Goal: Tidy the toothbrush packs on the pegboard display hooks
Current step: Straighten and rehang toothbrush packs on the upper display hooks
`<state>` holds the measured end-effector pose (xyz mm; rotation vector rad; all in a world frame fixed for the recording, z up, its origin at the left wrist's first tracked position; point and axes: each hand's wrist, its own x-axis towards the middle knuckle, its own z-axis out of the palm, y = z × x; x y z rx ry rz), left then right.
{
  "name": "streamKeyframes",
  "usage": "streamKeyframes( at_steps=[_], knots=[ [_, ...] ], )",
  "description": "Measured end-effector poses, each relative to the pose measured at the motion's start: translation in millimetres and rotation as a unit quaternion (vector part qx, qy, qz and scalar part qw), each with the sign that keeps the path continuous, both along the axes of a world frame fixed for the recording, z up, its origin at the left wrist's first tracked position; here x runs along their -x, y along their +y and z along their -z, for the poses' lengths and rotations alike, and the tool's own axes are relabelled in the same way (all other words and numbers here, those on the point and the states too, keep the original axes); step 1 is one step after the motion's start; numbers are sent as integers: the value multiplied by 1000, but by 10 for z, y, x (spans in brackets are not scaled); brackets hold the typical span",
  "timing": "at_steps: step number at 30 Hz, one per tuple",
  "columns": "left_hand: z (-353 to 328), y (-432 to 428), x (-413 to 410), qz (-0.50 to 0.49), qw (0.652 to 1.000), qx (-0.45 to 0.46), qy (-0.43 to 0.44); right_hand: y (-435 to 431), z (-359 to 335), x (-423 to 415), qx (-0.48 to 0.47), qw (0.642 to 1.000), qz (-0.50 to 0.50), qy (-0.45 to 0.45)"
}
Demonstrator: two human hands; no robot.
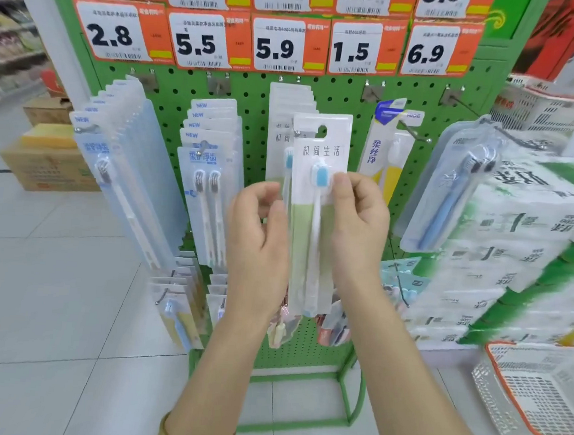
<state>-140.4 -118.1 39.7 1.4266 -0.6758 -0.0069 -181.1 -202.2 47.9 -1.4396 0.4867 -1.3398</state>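
Note:
A white and pale green toothbrush pack (320,144) with a blue-headed brush hangs in front of the middle hook's stack (289,104) on the green pegboard (343,94). My right hand (357,219) pinches the pack's right edge beside the brush head. My left hand (260,229) holds its left edge, fingers curled behind it. The pack's hang hole sits just right of the hook tip. Other toothbrush packs hang on neighbouring hooks: a blue stack (125,156) at left, twin-brush packs (211,163), a yellow pack (387,146) and a blue blister pack (452,196) at right.
Orange price tags (196,40) line the top of the board. A lower row of small packs (179,298) hangs near the floor. Wrapped tissue bundles (517,242) stand at right, with a white basket (536,388) on the floor. Cardboard boxes (46,164) sit at left.

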Motion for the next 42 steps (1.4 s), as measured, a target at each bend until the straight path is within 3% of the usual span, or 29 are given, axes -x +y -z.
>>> streamKeyframes(
  at_steps=[13,19,24,36,42],
  knots=[
    [26,-134,172,-39,999,-2,26,-95,-71,54,-16,999,-47,15],
    [29,-105,95,5,999,-33,17,-101,6,52,-46,999,-16,7],
    [183,-66,84,81,990,-113,10,-9,258,121,-82,996,7,34],
    [835,-52,161,67,980,-176,70,84,987,387,-162,971,-99,144],
    [1200,65,262,183,955,-225,62,47,1191,389,-277,953,-97,79]
  ],
)
